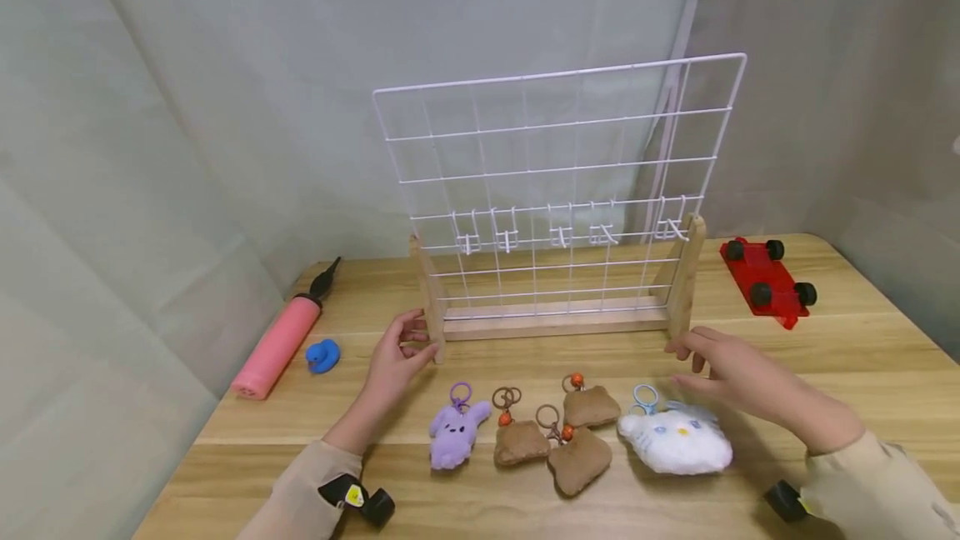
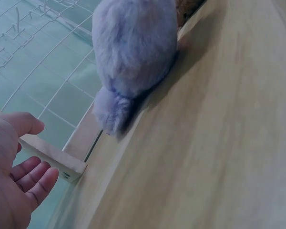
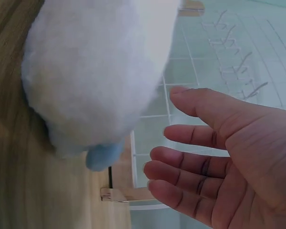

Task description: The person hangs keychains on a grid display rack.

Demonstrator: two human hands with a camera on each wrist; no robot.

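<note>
- Fingers of L hand (image 1: 392,363) are parted from the thumb & loosely bent, w/ the wooden L foot (image 1: 430,298) just beside them; whether it is touched can't be told.
- Fingers of R hand (image 1: 726,367) are likewise spread & relaxed, held nr the btm of the R foot (image 1: 686,273); contact there can't be confirmed either.
- Wire rack (image 1: 573,168) is stood upright on the table (image 1: 862,390), centred betw. both hands; its long axis is laid L–R, w/ the top edge seen a bit higher at the R end in the head view.
- Base bar (image 1: 555,326) is run lengthwise betw. the feet.
- Rack's front is turned to the person: five wire hooks (image 1: 561,237) are hung in a horiz. row, tips pointed fwd.
- In front, purple plush (image 1: 453,435) is laid w/ its ring toward the rack; three brown plushies (image 1: 522,443) are grouped mid-table.
- White plush (image 1: 678,440) is set nr R hand, face up, long axis L–R, blue ring at the rack side.
- Far L: pink pump (image 1: 279,347) is placed diagonally, black nozzle pointed rearward; blue duck (image 1: 322,356) is sat beside it.
- Far R: red toy car (image 1: 767,277) is left wheels-up.
</note>
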